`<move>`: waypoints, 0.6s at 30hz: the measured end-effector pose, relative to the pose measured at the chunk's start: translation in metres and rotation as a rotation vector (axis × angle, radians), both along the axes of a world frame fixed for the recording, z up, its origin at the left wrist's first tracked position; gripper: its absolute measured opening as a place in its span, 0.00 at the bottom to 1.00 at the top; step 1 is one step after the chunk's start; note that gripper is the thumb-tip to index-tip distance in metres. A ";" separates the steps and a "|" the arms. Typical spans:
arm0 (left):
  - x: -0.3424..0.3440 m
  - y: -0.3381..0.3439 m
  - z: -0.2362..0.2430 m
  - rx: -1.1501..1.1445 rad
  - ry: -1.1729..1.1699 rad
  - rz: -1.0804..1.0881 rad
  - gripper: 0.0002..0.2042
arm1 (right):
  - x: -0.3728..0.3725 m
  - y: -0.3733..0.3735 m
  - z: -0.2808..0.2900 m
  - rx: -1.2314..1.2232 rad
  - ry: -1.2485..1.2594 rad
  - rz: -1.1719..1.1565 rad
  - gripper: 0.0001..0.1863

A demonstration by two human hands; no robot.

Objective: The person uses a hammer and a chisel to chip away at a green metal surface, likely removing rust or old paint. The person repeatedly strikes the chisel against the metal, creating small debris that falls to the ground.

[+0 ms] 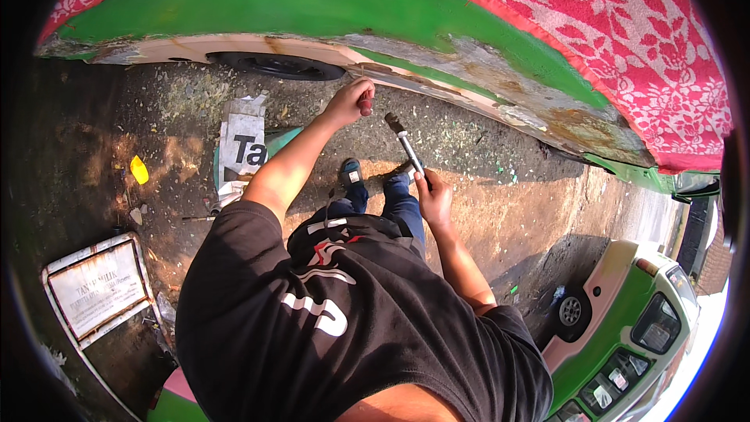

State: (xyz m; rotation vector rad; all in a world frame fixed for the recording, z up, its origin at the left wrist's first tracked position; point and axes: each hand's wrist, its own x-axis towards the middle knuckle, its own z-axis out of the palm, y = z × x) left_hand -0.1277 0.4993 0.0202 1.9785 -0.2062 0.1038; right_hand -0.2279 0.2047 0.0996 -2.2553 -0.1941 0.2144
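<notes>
With the left hand (pixel 346 101) closed around a red tool handle (pixel 366 104) near the peeling green vehicle panel (pixel 258 1) at twelve o'clock, the hammer (pixel 405 144) clamped in the right hand (pixel 437 202) (its head apart, at four o'clock from that handle) seemed best swung in short, square taps.

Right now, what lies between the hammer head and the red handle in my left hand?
In the head view, no object shows between the hammer head and the red handle in your left hand, only littered ground beyond.

Left head-worn fisheye: faces steeply down over near shirt (pixel 406 312) toward ground (pixel 492 215).
</notes>
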 end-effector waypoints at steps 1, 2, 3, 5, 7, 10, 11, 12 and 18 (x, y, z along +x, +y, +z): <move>0.001 -0.002 -0.001 -0.008 0.021 -0.008 0.15 | -0.001 -0.002 0.000 0.012 0.026 -0.016 0.14; 0.001 -0.005 -0.002 -0.015 0.042 -0.016 0.15 | -0.002 -0.003 0.000 0.024 0.051 -0.031 0.14; 0.002 -0.007 -0.003 -0.022 0.062 -0.024 0.15 | -0.002 -0.005 0.000 0.037 0.076 -0.046 0.14; 0.007 -0.013 -0.009 -0.028 0.039 -0.052 0.15 | -0.003 -0.008 -0.004 0.059 0.073 -0.062 0.14; 0.012 -0.022 -0.010 -0.020 0.003 -0.074 0.15 | -0.004 -0.013 -0.006 0.049 0.081 -0.073 0.15; 0.020 -0.036 -0.006 0.016 -0.050 -0.109 0.14 | -0.004 -0.019 -0.002 0.003 0.103 -0.088 0.16; 0.023 -0.040 -0.006 0.031 -0.055 -0.128 0.14 | -0.004 -0.020 -0.001 -0.001 0.108 -0.095 0.16; 0.026 -0.043 -0.006 0.046 -0.060 -0.147 0.13 | -0.004 -0.022 0.000 -0.006 0.113 -0.101 0.16; 0.044 -0.056 -0.013 0.082 -0.011 -0.215 0.11 | -0.004 -0.029 -0.003 -0.041 0.136 -0.132 0.16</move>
